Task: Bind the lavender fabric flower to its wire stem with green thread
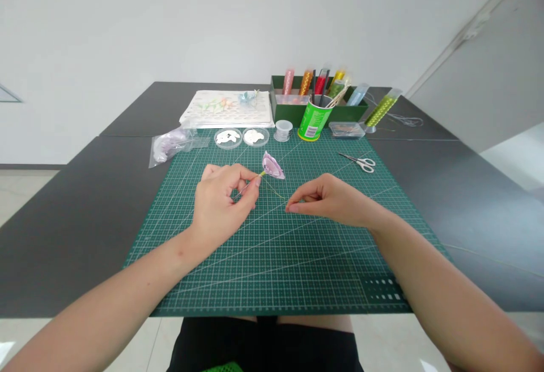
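Observation:
Between the thumb and fingers of my left hand (227, 193) is the thin stem of a small artificial flower (272, 166) with pale purple petals. Just under the petals the stem is yellow-green. A fine yellowish thread (275, 191) runs from there to my right hand (321, 199), whose thumb and fingertips pinch its end. Both hands are above the green cutting mat (272, 270), and the flower is tilted up and to the right.
White-handled scissors (364, 163) lie at right. Behind are a green can (314, 119) of tools, a dark green box (278, 112) of thread spools, a clear spool (283, 130), two dishes (228, 138) with white pieces, a paper stack (229, 110) and a plastic bag (172, 144).

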Motion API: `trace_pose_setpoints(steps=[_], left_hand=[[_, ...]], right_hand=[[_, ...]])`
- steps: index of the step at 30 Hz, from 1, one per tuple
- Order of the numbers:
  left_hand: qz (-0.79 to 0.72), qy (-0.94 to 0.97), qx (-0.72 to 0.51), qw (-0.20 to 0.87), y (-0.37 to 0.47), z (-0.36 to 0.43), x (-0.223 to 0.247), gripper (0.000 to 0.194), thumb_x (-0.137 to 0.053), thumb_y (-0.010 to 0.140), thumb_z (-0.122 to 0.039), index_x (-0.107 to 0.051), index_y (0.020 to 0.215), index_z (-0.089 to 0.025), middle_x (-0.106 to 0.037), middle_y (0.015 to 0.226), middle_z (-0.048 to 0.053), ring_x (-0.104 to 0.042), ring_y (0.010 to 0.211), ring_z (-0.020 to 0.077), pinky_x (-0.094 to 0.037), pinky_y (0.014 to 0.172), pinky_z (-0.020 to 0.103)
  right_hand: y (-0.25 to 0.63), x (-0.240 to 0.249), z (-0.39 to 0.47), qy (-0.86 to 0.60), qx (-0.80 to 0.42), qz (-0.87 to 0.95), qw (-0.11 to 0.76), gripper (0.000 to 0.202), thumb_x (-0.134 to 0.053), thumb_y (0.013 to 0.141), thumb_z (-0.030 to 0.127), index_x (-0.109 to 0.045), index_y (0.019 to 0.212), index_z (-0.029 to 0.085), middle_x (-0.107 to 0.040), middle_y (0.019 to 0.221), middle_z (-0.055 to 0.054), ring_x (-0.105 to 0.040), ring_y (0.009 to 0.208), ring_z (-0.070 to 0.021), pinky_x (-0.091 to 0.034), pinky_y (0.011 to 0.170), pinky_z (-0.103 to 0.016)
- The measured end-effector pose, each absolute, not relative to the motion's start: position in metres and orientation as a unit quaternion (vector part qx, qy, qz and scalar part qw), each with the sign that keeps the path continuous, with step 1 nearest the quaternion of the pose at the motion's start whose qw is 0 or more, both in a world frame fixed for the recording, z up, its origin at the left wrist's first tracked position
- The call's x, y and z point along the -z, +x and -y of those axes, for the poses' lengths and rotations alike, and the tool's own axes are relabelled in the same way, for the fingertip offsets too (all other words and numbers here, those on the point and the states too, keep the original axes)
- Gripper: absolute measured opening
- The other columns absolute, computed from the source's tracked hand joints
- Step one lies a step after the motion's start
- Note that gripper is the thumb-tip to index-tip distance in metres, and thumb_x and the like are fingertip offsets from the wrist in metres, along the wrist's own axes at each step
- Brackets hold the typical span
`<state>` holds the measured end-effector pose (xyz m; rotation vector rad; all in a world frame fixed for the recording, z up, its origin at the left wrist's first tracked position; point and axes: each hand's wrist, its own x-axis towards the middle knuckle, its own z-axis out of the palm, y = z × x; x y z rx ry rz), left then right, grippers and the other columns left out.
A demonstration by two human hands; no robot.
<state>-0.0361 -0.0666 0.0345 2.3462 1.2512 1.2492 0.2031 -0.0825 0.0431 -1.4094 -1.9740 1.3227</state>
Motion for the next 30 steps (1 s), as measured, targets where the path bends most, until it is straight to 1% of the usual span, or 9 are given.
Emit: trace_pose_setpoints(steps=[3, 7, 11, 16, 19, 21, 25, 28, 30], left_hand=[[-0.426, 0.792, -0.428, 0.090, -0.036, 0.067, -0.034, 0.020, -0.059, 0.095, -0.023, -0.066, 0.076, -0.024, -0.065, 0.055, -0.007, -0.060, 0.062, 0.0157, -0.043, 0.076, 0.034], [-0.428, 0.784, -0.441, 0.083, -0.036, 0.067, -0.035, 0.019, -0.059, 0.095, -0.022, -0.065, 0.077, -0.024, -0.064, 0.053, -0.008, -0.059, 0.060, 0.0153, -0.045, 0.077, 0.035], [-0.428, 0.784, -0.440, 0.086, -0.036, 0.066, -0.035, 0.019, -0.059, 0.095, -0.022, -0.065, 0.077, -0.024, -0.065, 0.052, -0.008, -0.059, 0.059, 0.0156, -0.045, 0.077, 0.036], [-0.421, 0.796, -0.422, 0.102, -0.036, 0.064, -0.032, 0.020, -0.060, 0.094, -0.021, -0.064, 0.076, -0.023, -0.064, 0.053, -0.008, -0.060, 0.060, 0.0155, -0.041, 0.076, 0.035], [-0.411, 0.817, -0.389, 0.111, -0.034, 0.062, -0.029, 0.018, -0.061, 0.094, -0.020, -0.065, 0.076, -0.022, -0.063, 0.055, -0.008, -0.060, 0.060, 0.0144, -0.039, 0.076, 0.035], [-0.391, 0.838, -0.362, 0.116, -0.033, 0.062, -0.026, 0.018, -0.061, 0.093, -0.019, -0.065, 0.075, -0.021, -0.061, 0.056, -0.008, -0.057, 0.057, 0.0126, -0.037, 0.075, 0.034], [-0.332, 0.880, -0.309, 0.143, -0.030, 0.064, -0.021, 0.016, -0.059, 0.093, -0.018, -0.065, 0.078, -0.020, -0.059, 0.059, -0.008, -0.055, 0.056, 0.0112, -0.034, 0.074, 0.034], [-0.296, 0.898, -0.277, 0.172, -0.028, 0.068, -0.020, 0.014, -0.059, 0.093, -0.017, -0.064, 0.080, -0.020, -0.060, 0.060, -0.008, -0.056, 0.058, 0.0111, -0.034, 0.075, 0.034], [-0.277, 0.905, -0.261, 0.189, -0.028, 0.071, -0.020, 0.014, -0.058, 0.092, -0.016, -0.064, 0.081, -0.020, -0.058, 0.060, -0.008, -0.057, 0.059, 0.0108, -0.034, 0.076, 0.034]], right_hand=[[0.203, -0.043, 0.082, -0.506, -0.480, 0.695, 0.175, 0.032, -0.074, 0.084, 0.045, -0.083, 0.089, 0.014, -0.043, 0.051, 0.005, -0.028, 0.049, -0.0075, -0.020, 0.046, -0.025], [0.208, -0.046, 0.082, -0.498, -0.491, 0.703, 0.127, 0.030, -0.073, 0.085, 0.043, -0.084, 0.092, 0.016, -0.047, 0.050, 0.004, -0.028, 0.048, -0.0076, -0.020, 0.046, -0.025], [0.213, -0.049, 0.080, -0.503, -0.497, 0.697, 0.118, 0.031, -0.074, 0.085, 0.043, -0.085, 0.092, 0.015, -0.054, 0.054, 0.002, -0.030, 0.049, -0.0074, -0.022, 0.046, -0.025], [0.215, -0.057, 0.086, -0.417, -0.530, 0.728, 0.124, 0.027, -0.074, 0.088, 0.040, -0.085, 0.097, 0.017, -0.048, 0.048, 0.005, -0.028, 0.047, -0.0068, -0.021, 0.045, -0.024], [0.215, -0.061, 0.093, -0.354, -0.540, 0.746, 0.161, 0.023, -0.074, 0.090, 0.036, -0.085, 0.101, 0.018, -0.063, 0.057, 0.001, -0.033, 0.046, -0.0063, -0.023, 0.044, -0.024], [0.215, -0.062, 0.096, -0.334, -0.533, 0.751, 0.201, 0.022, -0.075, 0.090, 0.034, -0.085, 0.101, 0.018, -0.069, 0.062, -0.002, -0.036, 0.046, -0.0064, -0.023, 0.043, -0.024], [0.213, -0.062, 0.099, -0.345, -0.495, 0.740, 0.297, 0.022, -0.079, 0.087, 0.036, -0.086, 0.097, 0.018, -0.069, 0.059, -0.003, -0.036, 0.044, -0.0070, -0.025, 0.042, -0.026], [0.209, -0.060, 0.097, -0.368, -0.468, 0.717, 0.362, 0.026, -0.081, 0.084, 0.044, -0.086, 0.091, 0.019, -0.074, 0.067, -0.006, -0.045, 0.048, -0.0098, -0.032, 0.043, -0.027], [0.206, -0.058, 0.096, -0.388, -0.455, 0.695, 0.399, 0.027, -0.083, 0.081, 0.047, -0.086, 0.088, 0.021, -0.073, 0.065, -0.006, -0.046, 0.049, -0.0109, -0.032, 0.043, -0.027]])
